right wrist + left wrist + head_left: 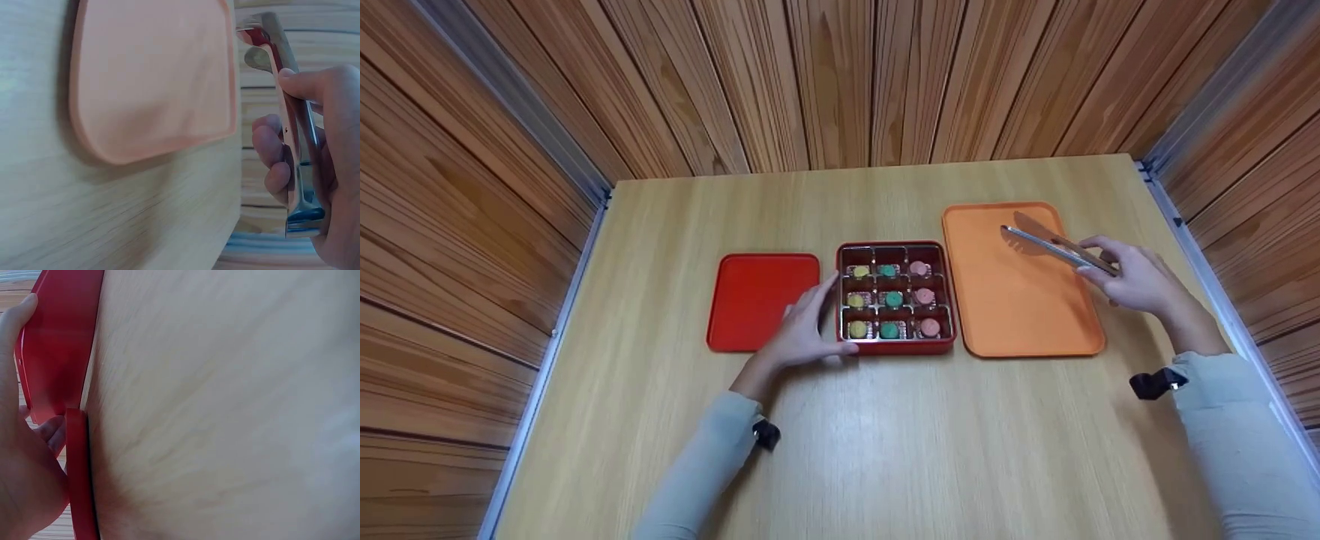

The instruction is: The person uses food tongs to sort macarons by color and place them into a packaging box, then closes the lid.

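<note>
A red box [904, 349] with a divided insert stands mid-table. Its compartments hold small round sweets: yellow ones [858, 328] on the left, green ones [893, 299] in the middle, pink ones [930, 328] on the right. My left hand [799, 335] touches the box at its near left corner, thumb along the front wall and straight fingers along the left side. In the left wrist view the thumb lies against the red wall [59, 343]. My right hand [1136, 276] grips metal tongs [301, 140], their tips apart with nothing between them, above the orange tray [1027, 315].
Left of the box lies a flat red square tray or lid [754, 307], partly under my left hand in the head view. The orange tray sits close to the box's right side. Wood-patterned panels [840, 82] enclose the table [885, 450] at the back and sides.
</note>
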Demonstrator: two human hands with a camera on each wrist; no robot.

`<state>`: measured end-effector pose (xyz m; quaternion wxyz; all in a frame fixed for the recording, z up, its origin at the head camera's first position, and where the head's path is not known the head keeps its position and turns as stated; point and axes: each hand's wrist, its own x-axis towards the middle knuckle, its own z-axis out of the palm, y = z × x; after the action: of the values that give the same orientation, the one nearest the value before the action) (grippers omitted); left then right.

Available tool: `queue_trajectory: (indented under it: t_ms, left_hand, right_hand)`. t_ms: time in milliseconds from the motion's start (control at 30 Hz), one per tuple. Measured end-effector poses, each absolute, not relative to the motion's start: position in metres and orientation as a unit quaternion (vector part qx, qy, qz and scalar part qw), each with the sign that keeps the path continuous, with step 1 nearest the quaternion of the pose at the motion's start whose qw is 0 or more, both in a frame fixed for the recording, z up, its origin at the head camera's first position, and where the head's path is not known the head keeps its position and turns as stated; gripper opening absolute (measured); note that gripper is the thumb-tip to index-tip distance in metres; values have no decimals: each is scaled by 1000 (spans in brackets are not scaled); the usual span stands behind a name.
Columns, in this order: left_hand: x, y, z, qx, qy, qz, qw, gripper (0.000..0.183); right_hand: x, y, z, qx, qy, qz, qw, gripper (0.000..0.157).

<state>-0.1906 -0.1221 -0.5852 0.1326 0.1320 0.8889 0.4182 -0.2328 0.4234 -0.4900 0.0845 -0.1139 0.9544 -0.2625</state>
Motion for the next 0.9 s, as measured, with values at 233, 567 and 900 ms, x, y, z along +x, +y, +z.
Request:
queue_trajectory:
  t_ms: [233,567,900]
  left_hand:
    - [-191,-122,-584,127,893,409,137,134]
    - [-192,-122,-585,133,893,409,131,133]
    - [-192,-121,-584,131,893,410,131,133]
  right_hand:
    - [-237,449,-508,-55,956,-276,82,53]
    - [-232,473,-520,-12,956,-294,20,53]
    - [-229,472,-524,78,958,-275,9,63]
